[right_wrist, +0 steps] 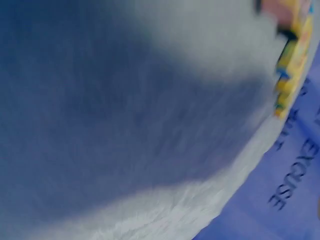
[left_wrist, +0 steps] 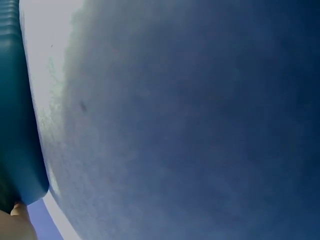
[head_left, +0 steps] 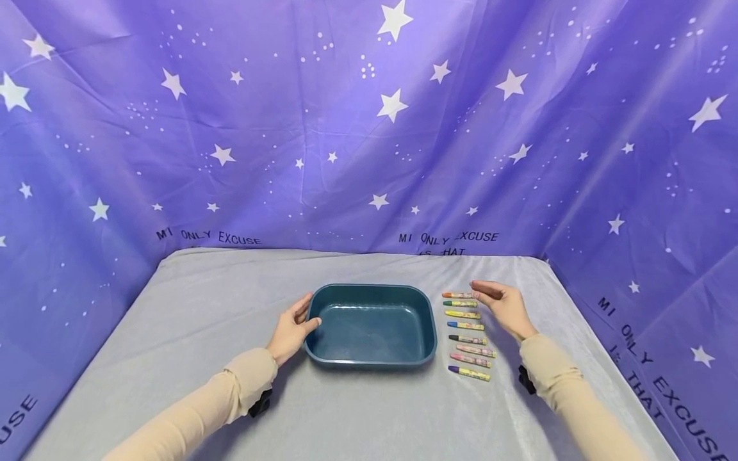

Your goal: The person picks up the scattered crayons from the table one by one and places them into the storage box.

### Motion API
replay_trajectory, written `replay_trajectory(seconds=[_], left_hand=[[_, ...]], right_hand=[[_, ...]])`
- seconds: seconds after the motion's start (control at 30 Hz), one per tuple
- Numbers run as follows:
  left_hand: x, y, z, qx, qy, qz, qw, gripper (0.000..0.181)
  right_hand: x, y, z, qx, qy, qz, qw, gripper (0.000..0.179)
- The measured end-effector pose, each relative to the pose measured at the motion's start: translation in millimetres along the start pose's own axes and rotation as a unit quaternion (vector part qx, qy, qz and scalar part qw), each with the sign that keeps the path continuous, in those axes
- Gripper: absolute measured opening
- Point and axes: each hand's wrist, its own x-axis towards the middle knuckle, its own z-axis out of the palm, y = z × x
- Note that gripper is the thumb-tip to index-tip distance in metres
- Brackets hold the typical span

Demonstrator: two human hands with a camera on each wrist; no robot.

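Observation:
A dark teal rectangular plastic basin (head_left: 369, 333) stands on the grey cloth. At its left side my left hand (head_left: 291, 330) grips the rim, thumb over the inside and fingers along the outer wall. The left wrist view catches the basin's side wall (left_wrist: 17, 120) and a bit of that hand (left_wrist: 17, 225). Right of the basin lies a column of paper-wrapped crayons. My right hand (head_left: 504, 307) is at the far end of it, thumb and fingers apart beside the orange crayon (head_left: 455, 295). Closest below that one is the green crayon (head_left: 458, 303).
Further down the column come a yellow crayon (head_left: 461, 314), a blue one (head_left: 466, 326), a black one (head_left: 467, 339), two pink ones and a purple crayon (head_left: 469, 373) nearest me. A purple star-printed curtain (head_left: 346, 128) borders the cloth-covered table (head_left: 190, 307) behind and on both sides.

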Motion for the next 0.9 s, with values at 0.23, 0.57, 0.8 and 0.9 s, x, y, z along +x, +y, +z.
replay_trajectory(seconds=[0.23, 0.57, 0.8, 0.9], left_hand=[[-1.0, 1.0, -0.1, 0.005, 0.0, -0.001, 1.0, 0.065], [-0.8, 1.7, 1.1, 0.003, 0.002, -0.004, 1.0, 0.065], [0.0, 1.0, -0.1, -0.003, 0.005, -0.004, 1.0, 0.064], [0.5, 0.3, -0.1, -0.006, 0.007, -0.005, 0.9999, 0.064]], right_hand=[[28.2, 27, -3, -0.001, -0.034, 0.045, 0.9984, 0.036], [44.0, 44, 7, -0.03, -0.074, 0.072, 0.9942, 0.036], [48.3, 49, 15, -0.071, -0.079, 0.106, 0.9887, 0.032], [47.6, 49, 17, -0.087, -0.076, 0.106, 0.9877, 0.03]])
